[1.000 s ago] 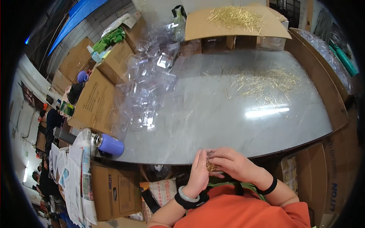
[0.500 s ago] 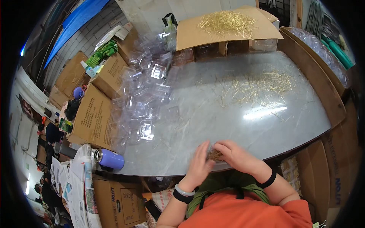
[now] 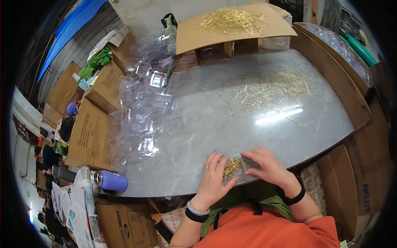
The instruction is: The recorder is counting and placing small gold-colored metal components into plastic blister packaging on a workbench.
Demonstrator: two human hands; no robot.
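A small clear plastic box [image 3: 232,168] with thin gold-coloured wire pins in it sits at the table's near edge, between my two hands. Along its left side lies my left hand [image 3: 213,177], fingers fairly straight and thumb at the near side, gripping the box. My right hand [image 3: 266,167] has its fingers and thumb curved round a see-through part at the box's right; whether that is a lid or a side wall I cannot tell. Farther off, a loose spread of the same gold pins [image 3: 275,91] covers part of the grey table [image 3: 198,144].
Many clear plastic boxes [image 3: 142,105] are heaped along the table's left side. At the back, a cardboard sheet [image 3: 190,39] bears a pile of gold pins [image 3: 233,21]. A purple bottle [image 3: 113,181] lies at the near left corner. Cardboard boxes [image 3: 93,134] line the left; a cardboard wall [image 3: 331,74] borders the right.
My hands have moved apart from being cupped over the pins, so the box's contents now show. The right hand has shifted slightly right. The whole view has shifted a little.
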